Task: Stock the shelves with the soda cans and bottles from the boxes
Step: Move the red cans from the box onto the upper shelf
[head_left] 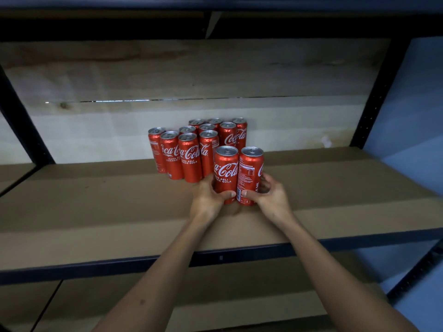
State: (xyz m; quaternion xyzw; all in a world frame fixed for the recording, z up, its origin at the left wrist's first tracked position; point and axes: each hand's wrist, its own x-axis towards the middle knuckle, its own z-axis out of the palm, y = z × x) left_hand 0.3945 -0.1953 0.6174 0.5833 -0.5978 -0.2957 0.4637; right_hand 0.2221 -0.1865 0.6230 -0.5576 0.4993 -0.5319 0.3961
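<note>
Two tall red cola cans stand side by side on the brown shelf board (96,207). My left hand (207,197) grips the left can (225,171) low down, thumb across its front. My right hand (269,194) grips the right can (250,173) the same way, its label turned to show small print. Both cans stand upright in front of a cluster of several matching cans (189,154) set against the pale back wall. No boxes or bottles are in view.
The shelf has a dark metal front rail (119,265) and dark uprights at left (21,121) and right (378,97). A lower board (215,307) lies beneath. A blue wall (412,111) is to the right. Bare board stretches on both sides of the cans.
</note>
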